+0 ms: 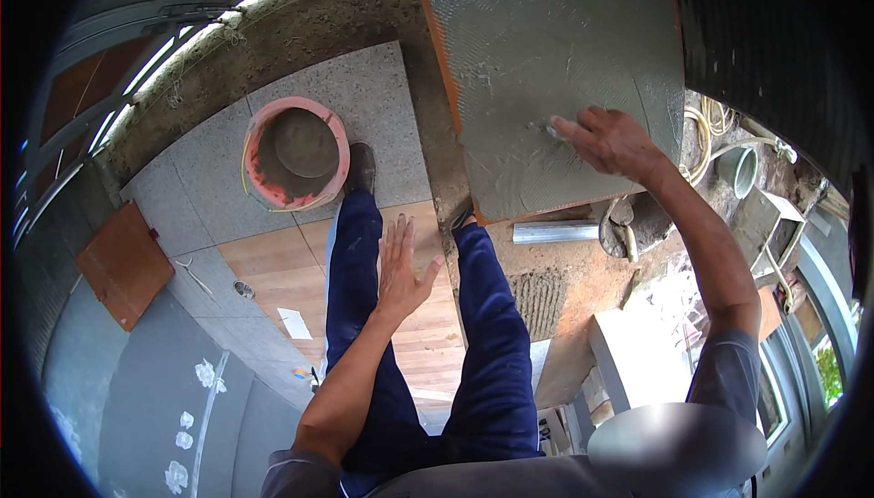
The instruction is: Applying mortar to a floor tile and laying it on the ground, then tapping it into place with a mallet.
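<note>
Head view, looking down: a large square slab (510,70), its face spread with wet grey mortar (583,52), lies ahead and slightly right, its far edge running out of frame. The right hand (596,145) is over it, fingers partly curled; a pale lump sits at the fingertips (mortar or something pinched, I cannot tell). The left hand (401,266) hangs above the legs, fingers spread, holding nothing. A pink bucket (340,147) of grey mix partly hides one shoe (360,170); a blurred oval (678,448) covers the lower right.
</note>
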Demonstrator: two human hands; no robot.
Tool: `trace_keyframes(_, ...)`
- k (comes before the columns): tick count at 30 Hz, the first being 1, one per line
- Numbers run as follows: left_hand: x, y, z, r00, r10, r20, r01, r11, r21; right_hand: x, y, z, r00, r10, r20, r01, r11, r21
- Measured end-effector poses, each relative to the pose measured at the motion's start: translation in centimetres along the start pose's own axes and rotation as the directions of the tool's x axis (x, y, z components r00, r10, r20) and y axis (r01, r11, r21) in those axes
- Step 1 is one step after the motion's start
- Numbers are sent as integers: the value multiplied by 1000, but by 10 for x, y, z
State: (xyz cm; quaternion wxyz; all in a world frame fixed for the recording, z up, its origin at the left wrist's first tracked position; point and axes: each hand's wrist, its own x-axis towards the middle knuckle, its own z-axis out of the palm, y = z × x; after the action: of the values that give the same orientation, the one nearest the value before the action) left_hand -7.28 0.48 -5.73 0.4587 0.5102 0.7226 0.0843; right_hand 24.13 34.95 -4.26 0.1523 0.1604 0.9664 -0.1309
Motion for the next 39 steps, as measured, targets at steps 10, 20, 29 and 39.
trace_keyframes(10,10,4,-8,1000,-25,-15,24,998,-52,93,63,-40,974,115,-194,-116,993,2)
trace_keyframes(20,21,1,-26,1000,-24,5,24,996,-83,158,94,-61,939,217,-267,-213,976,43)
trace_keyframes(29,30,-4,-32,1000,8,10,-8,997,-79,172,90,-51,723,503,-473,-461,862,211)
trace_keyframes(39,45,23,-17,999,54,-4,-54,998,-42,9,82,-3,66,973,-223,-630,214,747)
